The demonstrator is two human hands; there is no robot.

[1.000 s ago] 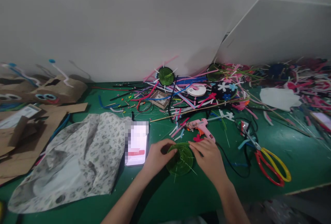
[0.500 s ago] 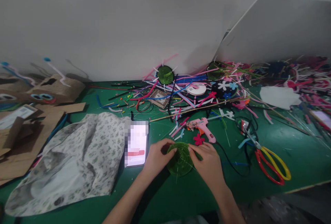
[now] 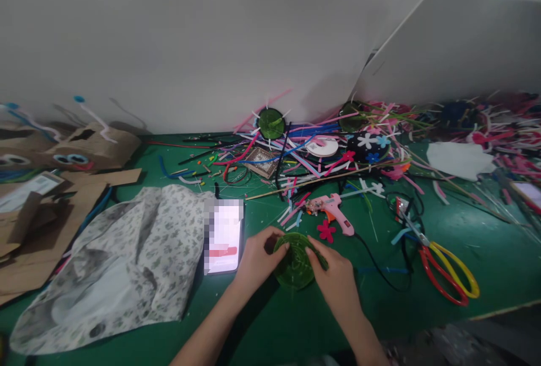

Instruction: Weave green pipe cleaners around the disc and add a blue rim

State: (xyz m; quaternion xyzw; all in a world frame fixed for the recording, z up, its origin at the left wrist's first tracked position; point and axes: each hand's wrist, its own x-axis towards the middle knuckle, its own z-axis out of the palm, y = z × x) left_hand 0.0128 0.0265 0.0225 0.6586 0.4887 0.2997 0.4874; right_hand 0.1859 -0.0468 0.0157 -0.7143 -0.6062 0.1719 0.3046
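Both of my hands hold a round green disc [image 3: 295, 273] with a coiled pattern, low over the table. My left hand [image 3: 258, 258] grips its left edge, thumb on top and fingers curled behind the rim. My right hand [image 3: 333, 275] pinches the right edge in the same way, its thumb lying on the face of the disc. Just beyond the disc lie a red flower shape [image 3: 326, 231] and a pink glue gun [image 3: 332, 208], with the gun's black cord running off to the right. A phone [image 3: 224, 236] with a lit screen lies left of my left hand.
Scissors [image 3: 448, 270] with red and yellow handles lie at the right. Patterned cloth [image 3: 139, 264] and cardboard pieces [image 3: 71, 202] cover the left. Along the wall, pipe cleaners [image 3: 321, 129] in several colours are piled around another green disc [image 3: 271, 124] and a dark flower-covered disc [image 3: 367, 149].
My right thumb and fingers have shifted slightly down and around the disc's right edge. My left hand keeps its hold, and the view has moved a little.
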